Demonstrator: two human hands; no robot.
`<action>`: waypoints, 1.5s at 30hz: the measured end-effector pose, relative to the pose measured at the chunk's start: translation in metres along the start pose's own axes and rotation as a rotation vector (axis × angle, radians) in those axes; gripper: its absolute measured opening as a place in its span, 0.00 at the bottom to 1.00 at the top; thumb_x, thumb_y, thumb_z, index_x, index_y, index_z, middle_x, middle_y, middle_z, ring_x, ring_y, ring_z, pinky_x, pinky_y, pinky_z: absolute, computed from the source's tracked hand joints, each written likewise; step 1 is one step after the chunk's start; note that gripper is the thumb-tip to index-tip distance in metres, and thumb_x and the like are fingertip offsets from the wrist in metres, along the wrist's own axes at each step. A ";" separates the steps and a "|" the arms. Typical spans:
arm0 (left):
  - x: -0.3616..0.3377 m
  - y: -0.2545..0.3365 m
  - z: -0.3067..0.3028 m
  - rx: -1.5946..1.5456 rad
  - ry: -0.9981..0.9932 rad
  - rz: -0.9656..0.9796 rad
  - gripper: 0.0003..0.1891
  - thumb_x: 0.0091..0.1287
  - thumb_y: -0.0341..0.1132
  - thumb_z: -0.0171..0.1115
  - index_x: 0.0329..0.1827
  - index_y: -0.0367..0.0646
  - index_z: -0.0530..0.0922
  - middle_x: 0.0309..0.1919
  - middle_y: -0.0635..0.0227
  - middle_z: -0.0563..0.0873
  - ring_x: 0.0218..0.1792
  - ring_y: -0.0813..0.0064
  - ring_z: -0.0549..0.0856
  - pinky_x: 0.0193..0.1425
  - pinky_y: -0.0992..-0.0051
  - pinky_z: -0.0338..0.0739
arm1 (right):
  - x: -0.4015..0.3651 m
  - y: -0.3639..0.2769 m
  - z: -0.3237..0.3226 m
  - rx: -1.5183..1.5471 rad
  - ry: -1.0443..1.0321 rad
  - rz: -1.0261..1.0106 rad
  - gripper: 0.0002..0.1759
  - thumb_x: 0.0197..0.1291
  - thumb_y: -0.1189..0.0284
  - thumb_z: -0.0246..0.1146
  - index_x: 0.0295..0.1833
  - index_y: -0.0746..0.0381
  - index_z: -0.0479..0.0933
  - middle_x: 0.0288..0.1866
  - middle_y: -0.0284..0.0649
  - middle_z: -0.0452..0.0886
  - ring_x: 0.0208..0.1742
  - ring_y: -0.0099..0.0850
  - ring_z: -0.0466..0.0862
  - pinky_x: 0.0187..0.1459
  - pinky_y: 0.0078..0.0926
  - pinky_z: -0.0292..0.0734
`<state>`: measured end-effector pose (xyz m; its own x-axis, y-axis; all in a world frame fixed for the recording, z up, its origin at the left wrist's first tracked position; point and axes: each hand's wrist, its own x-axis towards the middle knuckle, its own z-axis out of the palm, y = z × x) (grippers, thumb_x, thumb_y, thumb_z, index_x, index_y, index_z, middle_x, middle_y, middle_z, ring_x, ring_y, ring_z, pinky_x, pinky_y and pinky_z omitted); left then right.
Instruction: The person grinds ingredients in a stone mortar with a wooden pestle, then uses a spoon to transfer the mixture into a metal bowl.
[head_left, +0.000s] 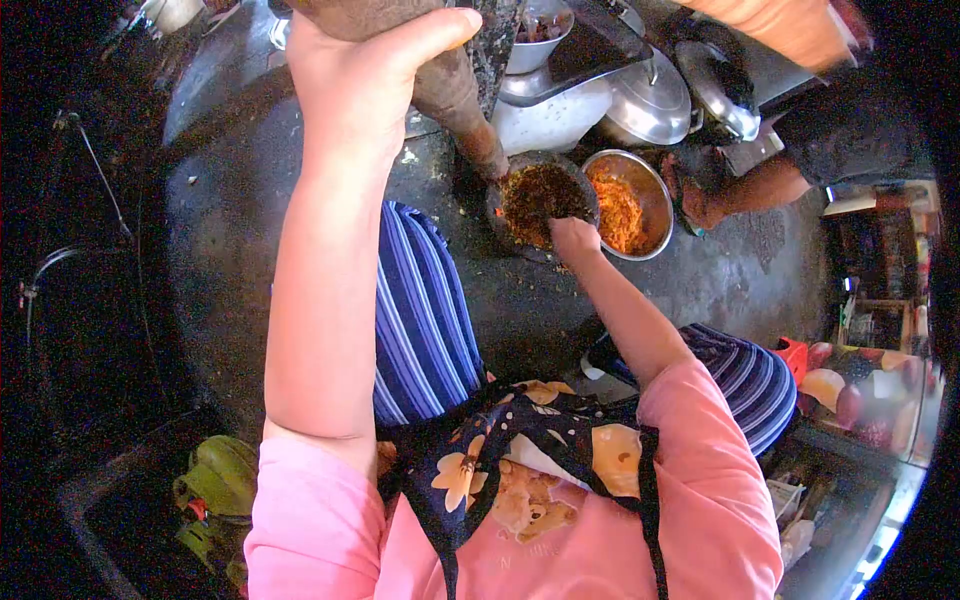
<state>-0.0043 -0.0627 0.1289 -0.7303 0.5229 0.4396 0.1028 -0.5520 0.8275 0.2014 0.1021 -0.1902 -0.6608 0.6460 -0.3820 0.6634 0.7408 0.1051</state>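
Note:
My left hand (365, 75), raised at the top, is wrapped round a long, thick wooden pestle (452, 95). The pestle slants down, and its lower end is at the left rim of a dark mortar (590, 190). Inside the mortar lies a coarse, dark reddish-brown paste (535, 198). My right hand (576, 238) reaches to the mortar's near right edge with its fingers closed and dipped toward the paste; whether they grip a tool is hidden. Touching or just beside the mortar on the right stands a metal bowl (660, 232) of orange shreds (618, 212).
Behind the mortar are a large pot lid (648, 98), a white bag-like bundle (555, 115) and a bowl (540, 55). Another person's foot (703, 208) is right of the metal bowl, and an arm (780, 30) reaches in above. Green gas cylinders (220, 480) stand lower left.

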 end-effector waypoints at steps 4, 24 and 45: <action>-0.003 0.003 0.001 0.023 -0.018 0.019 0.14 0.42 0.18 0.64 0.32 0.38 0.74 0.25 0.70 0.78 0.25 0.75 0.79 0.32 0.77 0.73 | 0.008 0.002 -0.007 -0.089 -0.039 -0.026 0.11 0.57 0.70 0.53 0.40 0.58 0.80 0.38 0.43 0.83 0.41 0.39 0.84 0.40 0.37 0.80; 0.003 -0.003 0.001 -0.027 0.041 0.078 0.15 0.42 0.18 0.64 0.34 0.39 0.74 0.27 0.70 0.78 0.28 0.75 0.79 0.35 0.77 0.72 | -0.007 0.021 -0.050 -0.007 -0.202 -0.223 0.15 0.55 0.64 0.55 0.40 0.62 0.79 0.43 0.46 0.81 0.45 0.43 0.81 0.46 0.43 0.77; 0.001 -0.009 0.001 -0.013 0.049 0.087 0.17 0.41 0.17 0.64 0.36 0.39 0.74 0.29 0.70 0.78 0.31 0.74 0.79 0.37 0.76 0.73 | -0.064 0.170 -0.028 1.248 0.457 0.165 0.20 0.58 0.58 0.55 0.48 0.60 0.79 0.30 0.40 0.82 0.31 0.34 0.81 0.33 0.30 0.75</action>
<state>-0.0054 -0.0560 0.1223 -0.7513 0.4400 0.4918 0.1590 -0.6025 0.7821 0.3468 0.1923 -0.1223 -0.4374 0.8956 -0.0813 0.4591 0.1447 -0.8765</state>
